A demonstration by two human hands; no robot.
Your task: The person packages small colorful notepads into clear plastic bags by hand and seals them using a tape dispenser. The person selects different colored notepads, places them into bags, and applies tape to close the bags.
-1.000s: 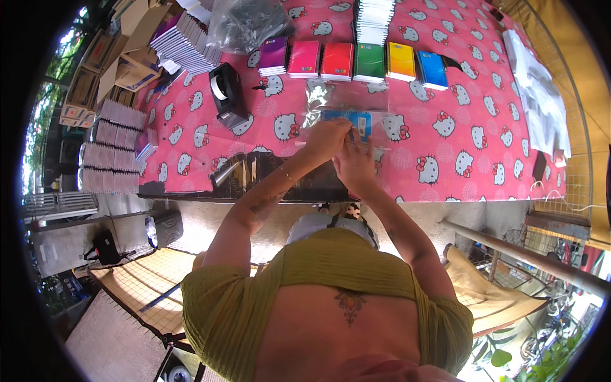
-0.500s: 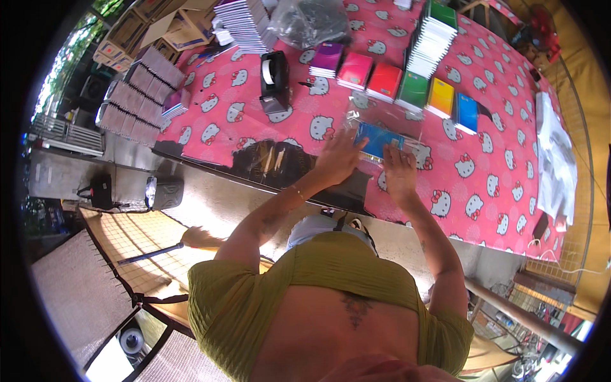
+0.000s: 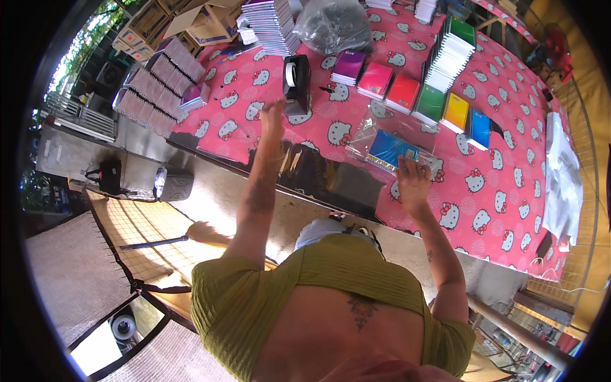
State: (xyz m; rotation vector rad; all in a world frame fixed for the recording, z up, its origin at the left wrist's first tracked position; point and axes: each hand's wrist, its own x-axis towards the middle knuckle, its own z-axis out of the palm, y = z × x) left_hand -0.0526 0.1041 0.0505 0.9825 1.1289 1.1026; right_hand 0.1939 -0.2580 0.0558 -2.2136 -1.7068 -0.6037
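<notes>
A blue spiral notebook (image 3: 389, 148) lies on a sheet of clear plastic (image 3: 363, 141) near the table's front edge. My right hand (image 3: 414, 180) rests its fingertips on the right end of the notebook and plastic, fingers apart and not wrapped round it. Reaching forward, my left hand (image 3: 272, 121) is at the near end of a black tape dispenser (image 3: 302, 83) holding a pale roll. Its fingers are stretched out; whether they touch the tape is too small to tell.
Beyond the notebook runs a row of notebook piles, purple (image 3: 348, 67) through red (image 3: 402, 91) to blue (image 3: 478, 129). A tall notebook stack (image 3: 445, 60) stands behind. Grey plastic (image 3: 334, 28), more stacks (image 3: 270, 28) and cardboard boxes (image 3: 213, 22) fill the far left. White plastic (image 3: 560, 178) lies right.
My left hand has left the blue notebook and moved left and forward to the tape dispenser. My right hand stays at the notebook's right end. The view has shifted slightly.
</notes>
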